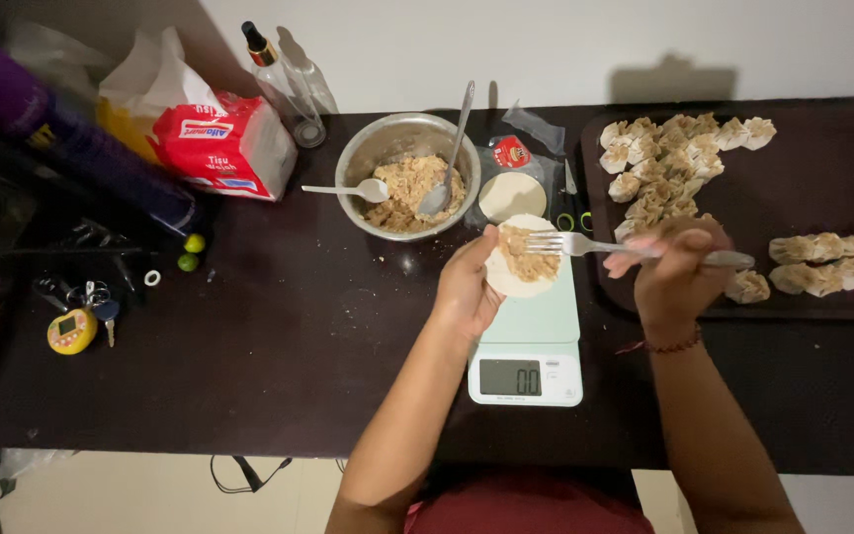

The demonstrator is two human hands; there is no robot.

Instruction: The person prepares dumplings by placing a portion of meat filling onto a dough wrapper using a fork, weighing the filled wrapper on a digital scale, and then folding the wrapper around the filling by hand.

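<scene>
Folded dumplings (847, 259) run off the picture's right edge.

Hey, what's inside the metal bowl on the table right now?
The metal bowl holds minced filling, with a metal spoon and white plastic spoon resting in it. The filling covers the bowl's bottom.

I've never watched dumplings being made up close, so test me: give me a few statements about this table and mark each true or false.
1. The left hand holds a round wrapper with filling on it. True.
2. The right hand holds a knife. False: it holds a fork, its tines on the filling.
3. The metal bowl is empty. False: it holds minced filling, a metal spoon and a white spoon.
4. Folded dumplings lie on the dark tray at the right. True.
5. The kitchen scale stands under the left hand's wrapper. True.
</scene>
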